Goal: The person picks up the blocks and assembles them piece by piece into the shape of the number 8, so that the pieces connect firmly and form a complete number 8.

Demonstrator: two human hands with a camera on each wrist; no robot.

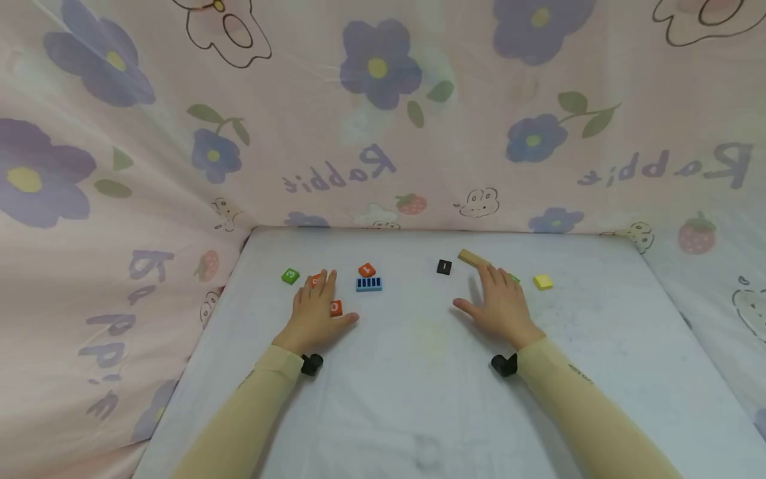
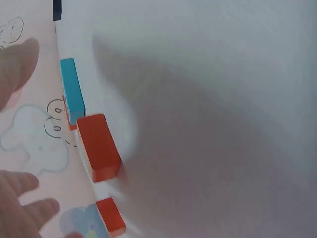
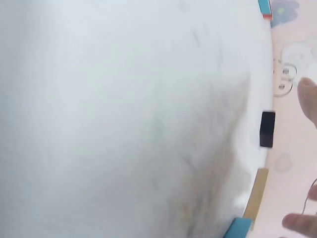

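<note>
Head view: orange tile [image 1: 337, 308] sits beside spread left fingers [image 1: 330, 285], wooden stick [image 1: 471, 257] near spread right fingers [image 1: 487, 278].

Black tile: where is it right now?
In the head view, the black tile lies right of the picture's centre on the table, just left of the tan stick, ahead and left of the right hand.

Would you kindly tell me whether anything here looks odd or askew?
The lettering on the rear backdrop reads mirror-reversed, perhaps showing its back. The wooden block by the right hand lies slanted to the table's far edge; nothing looks spilled.
</note>
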